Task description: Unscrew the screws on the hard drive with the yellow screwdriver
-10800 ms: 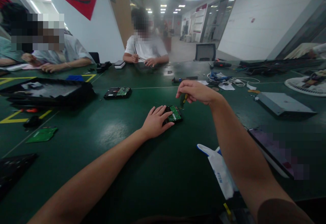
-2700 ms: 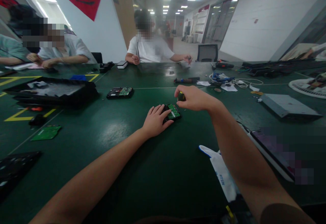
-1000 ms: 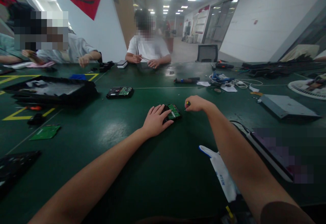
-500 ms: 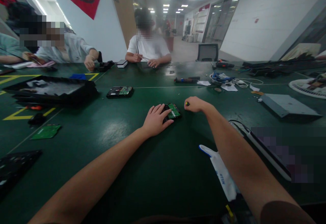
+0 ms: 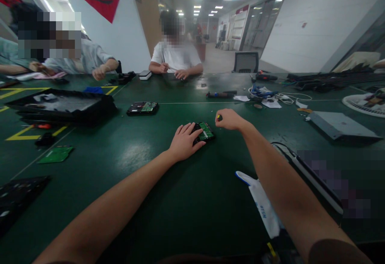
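Note:
A hard drive (image 5: 205, 132) with a green circuit board facing up lies on the table in front of me. My left hand (image 5: 185, 140) spans its left part, fingers over the top and thumb along the near edge, gripping it against the table. Just right of the drive, my right hand (image 5: 229, 119) is closed in a fist around a screwdriver (image 5: 219, 117). Only the black-and-yellow end of its handle shows; the shaft and tip are hidden. A second hard drive (image 5: 142, 108) lies farther off to the left, apart from both hands.
Black trays (image 5: 63, 105) stand at the left, with a green circuit board (image 5: 56, 154) nearer me. A white glove (image 5: 263, 206) lies by my right forearm. Farther right is a grey metal box (image 5: 344, 125). Across the table, people sit, and cables (image 5: 264, 91) lie there.
My right hand has shifted slightly up and left with the screwdriver. My left hand and the hard drive stay in place. The left co-worker's hand has moved left.

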`<state>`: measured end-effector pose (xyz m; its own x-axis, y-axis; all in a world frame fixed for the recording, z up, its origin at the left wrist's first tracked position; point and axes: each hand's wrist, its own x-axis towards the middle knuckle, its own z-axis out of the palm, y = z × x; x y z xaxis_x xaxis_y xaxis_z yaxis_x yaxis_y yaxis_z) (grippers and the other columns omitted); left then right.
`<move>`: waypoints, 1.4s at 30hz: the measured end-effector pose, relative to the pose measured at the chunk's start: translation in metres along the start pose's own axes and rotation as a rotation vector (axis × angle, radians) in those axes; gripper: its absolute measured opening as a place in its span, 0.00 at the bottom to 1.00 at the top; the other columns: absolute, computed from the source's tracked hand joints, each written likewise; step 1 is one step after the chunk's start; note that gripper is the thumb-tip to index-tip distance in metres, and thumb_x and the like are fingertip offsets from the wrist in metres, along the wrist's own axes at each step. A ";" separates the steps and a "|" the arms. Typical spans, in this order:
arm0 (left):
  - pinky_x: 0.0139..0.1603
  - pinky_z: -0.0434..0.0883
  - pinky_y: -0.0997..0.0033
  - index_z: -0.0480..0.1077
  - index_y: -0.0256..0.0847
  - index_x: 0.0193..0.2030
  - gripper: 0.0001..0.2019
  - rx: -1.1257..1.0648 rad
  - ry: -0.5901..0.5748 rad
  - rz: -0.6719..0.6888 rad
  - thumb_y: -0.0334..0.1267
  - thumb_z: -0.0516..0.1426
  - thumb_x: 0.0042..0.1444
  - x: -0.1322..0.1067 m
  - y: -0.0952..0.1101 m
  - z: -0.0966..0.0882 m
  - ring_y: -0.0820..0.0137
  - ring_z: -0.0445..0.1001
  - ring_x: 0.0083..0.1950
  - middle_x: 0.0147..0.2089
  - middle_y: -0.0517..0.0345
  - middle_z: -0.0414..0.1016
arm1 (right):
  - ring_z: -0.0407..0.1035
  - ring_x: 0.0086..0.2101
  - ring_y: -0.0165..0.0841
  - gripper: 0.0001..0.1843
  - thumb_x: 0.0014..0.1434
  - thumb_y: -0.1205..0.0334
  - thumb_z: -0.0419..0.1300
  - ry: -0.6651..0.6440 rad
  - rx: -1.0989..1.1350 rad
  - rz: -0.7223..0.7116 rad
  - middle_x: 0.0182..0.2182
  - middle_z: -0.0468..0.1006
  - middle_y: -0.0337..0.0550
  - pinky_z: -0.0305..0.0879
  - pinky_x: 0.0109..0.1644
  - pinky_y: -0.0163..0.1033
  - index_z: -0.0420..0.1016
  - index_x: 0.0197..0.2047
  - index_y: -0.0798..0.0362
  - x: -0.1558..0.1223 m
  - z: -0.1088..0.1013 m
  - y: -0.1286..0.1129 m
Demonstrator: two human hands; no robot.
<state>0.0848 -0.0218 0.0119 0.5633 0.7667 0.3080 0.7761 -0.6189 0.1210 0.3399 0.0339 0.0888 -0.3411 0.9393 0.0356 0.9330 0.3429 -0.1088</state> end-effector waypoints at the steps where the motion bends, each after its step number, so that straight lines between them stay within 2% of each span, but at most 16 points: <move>1: 0.77 0.53 0.40 0.66 0.51 0.72 0.31 0.002 -0.001 0.000 0.63 0.51 0.69 0.000 0.000 0.000 0.49 0.56 0.77 0.78 0.49 0.58 | 0.77 0.45 0.40 0.09 0.57 0.64 0.65 0.011 0.033 -0.047 0.45 0.85 0.47 0.68 0.50 0.39 0.83 0.41 0.52 -0.001 -0.002 -0.004; 5: 0.77 0.52 0.40 0.66 0.51 0.72 0.31 0.000 -0.001 -0.003 0.63 0.50 0.69 0.000 0.000 0.001 0.49 0.56 0.78 0.78 0.49 0.57 | 0.77 0.44 0.37 0.08 0.57 0.65 0.65 -0.023 0.112 -0.201 0.42 0.85 0.43 0.67 0.49 0.38 0.83 0.40 0.52 -0.004 -0.006 -0.020; 7: 0.77 0.52 0.40 0.66 0.51 0.72 0.31 -0.008 -0.001 -0.006 0.63 0.51 0.68 0.000 0.000 0.001 0.49 0.56 0.77 0.78 0.50 0.58 | 0.77 0.43 0.37 0.08 0.57 0.66 0.64 -0.046 0.117 -0.230 0.41 0.85 0.42 0.67 0.48 0.37 0.83 0.40 0.52 -0.004 -0.005 -0.025; 22: 0.77 0.52 0.41 0.66 0.50 0.71 0.31 0.004 -0.014 -0.002 0.62 0.51 0.69 0.000 0.000 -0.001 0.49 0.56 0.78 0.78 0.49 0.58 | 0.79 0.46 0.39 0.08 0.61 0.66 0.64 -0.083 0.029 -0.197 0.43 0.86 0.45 0.67 0.50 0.37 0.84 0.43 0.51 -0.002 0.005 -0.033; 30: 0.77 0.52 0.40 0.67 0.49 0.71 0.31 -0.003 -0.010 0.002 0.62 0.52 0.69 0.000 0.000 -0.001 0.48 0.56 0.77 0.78 0.48 0.57 | 0.79 0.44 0.39 0.06 0.61 0.65 0.66 -0.107 0.059 -0.214 0.42 0.86 0.44 0.67 0.47 0.37 0.84 0.42 0.51 -0.002 0.006 -0.032; 35: 0.76 0.52 0.40 0.67 0.48 0.71 0.31 -0.008 0.001 0.009 0.62 0.52 0.69 0.000 -0.001 0.000 0.48 0.56 0.77 0.78 0.47 0.58 | 0.79 0.45 0.39 0.06 0.61 0.65 0.66 -0.067 0.063 -0.219 0.43 0.86 0.44 0.67 0.49 0.38 0.84 0.41 0.50 -0.001 0.005 -0.026; 42: 0.76 0.53 0.39 0.67 0.48 0.71 0.31 -0.004 0.005 0.012 0.62 0.51 0.69 0.000 -0.001 0.000 0.47 0.56 0.77 0.77 0.46 0.58 | 0.78 0.44 0.40 0.06 0.61 0.60 0.67 -0.069 0.026 -0.202 0.42 0.86 0.45 0.67 0.47 0.39 0.84 0.41 0.51 0.001 0.006 -0.025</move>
<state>0.0843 -0.0209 0.0114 0.5712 0.7583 0.3142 0.7681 -0.6288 0.1210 0.3155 0.0262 0.0856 -0.5289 0.8486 -0.0082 0.8418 0.5234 -0.1317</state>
